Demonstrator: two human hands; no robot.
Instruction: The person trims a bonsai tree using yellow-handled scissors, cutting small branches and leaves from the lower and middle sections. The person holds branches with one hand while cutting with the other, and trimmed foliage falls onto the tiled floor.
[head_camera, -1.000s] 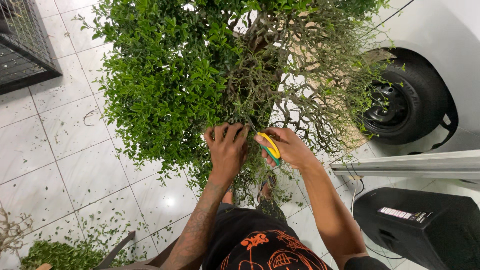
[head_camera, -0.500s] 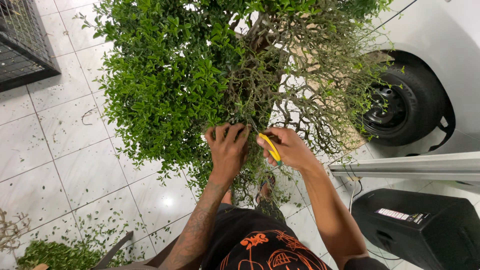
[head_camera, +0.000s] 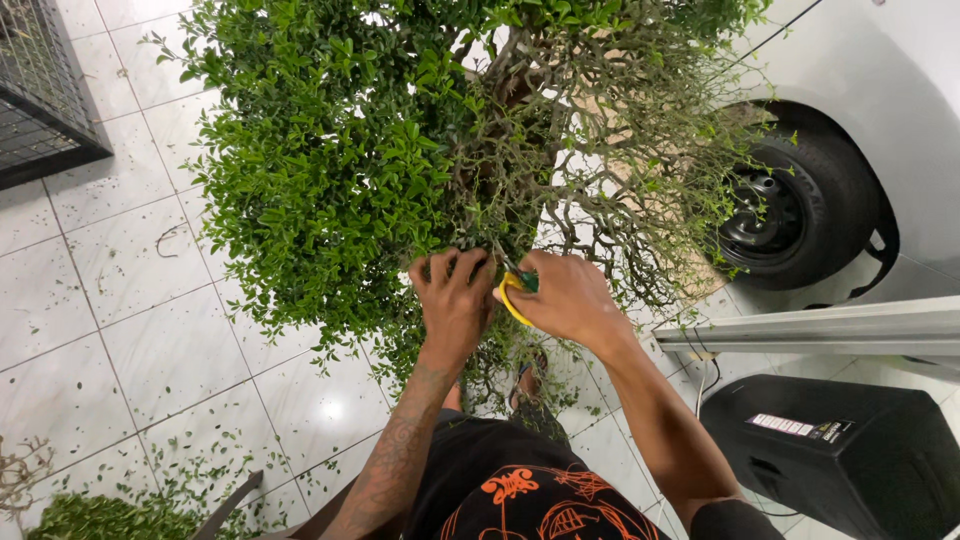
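**A:** Shrub (head_camera: 340, 170) fills the upper part of the view from the head camera, dense with small green leaves on the left hand's side and thinning to bare, wiry twigs (head_camera: 640, 180) above and beyond the right hand. What are the hands doing?

**B:** The left hand (head_camera: 452, 300) is curled into the foliage at the near edge of the bush, fingers bent around a clump of leafy stems, so it is mostly closed on them. The right hand (head_camera: 568, 297) sits touching it, just beside, closed around small scissors with yellow handles (head_camera: 514, 295). The blades point up into the twigs just beyond the fingertips; I cannot tell how far apart they are.

**B:** How would the plant handle?

**A:** By my judgement, the leafy tips are light and soft and bend easily, so they need gathering and pinning between fingers close to the cut. The grey twigs look stiffer, springy and brittle, likely to snap or flick back. Holding a stem low, near where it leaves a thicker branch, would steady it best.

**B:** What else is nearby?

**A:** Below the left hand, a white tiled floor (head_camera: 120, 300) scattered with clippings (head_camera: 110, 515). Out past the right hand, a car wheel (head_camera: 790, 210), and below that forearm, a black box (head_camera: 850, 450).
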